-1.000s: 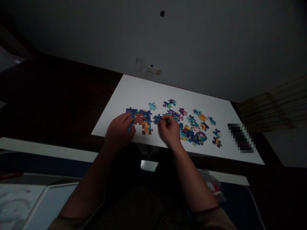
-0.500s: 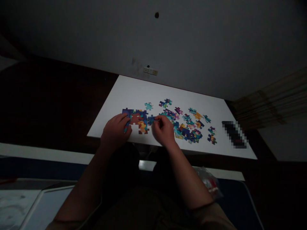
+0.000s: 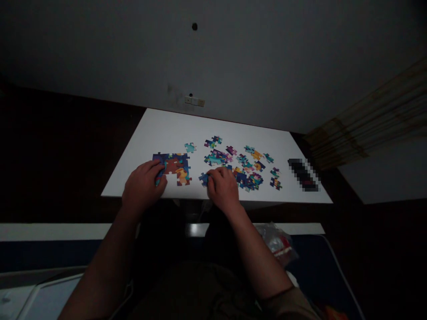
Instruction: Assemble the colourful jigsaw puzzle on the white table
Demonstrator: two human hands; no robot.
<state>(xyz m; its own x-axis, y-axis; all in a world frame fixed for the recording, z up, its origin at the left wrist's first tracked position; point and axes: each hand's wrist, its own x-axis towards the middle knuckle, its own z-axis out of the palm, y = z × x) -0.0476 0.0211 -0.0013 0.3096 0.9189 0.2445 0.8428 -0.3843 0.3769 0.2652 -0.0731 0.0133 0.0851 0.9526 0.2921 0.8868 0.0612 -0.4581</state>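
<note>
The small blue cardboard jigsaw piece (image 3: 203, 178) is sitting at the tips of the right hand (image 3: 223, 190), whose fingers are closing on it in a pinch just above the white tabletop (image 3: 167, 129). Left of those fingertips, across a bare gap, the assembled multicoloured puzzle block (image 3: 173, 165) is lying flat. The left hand (image 3: 143, 186) is resting on its left edge with its fingers close together; whether they are gripping that edge cannot be told. The step in hand seems to be bringing this piece toward the block. Joining it is likely calling for a turn so that tab meets notch, with the block held steady. Right of the pinching fingers, the heap of loose colourful pieces (image 3: 247, 171) is lying scattered, and a single teal piece (image 3: 190, 147) is lying beyond them
</note>
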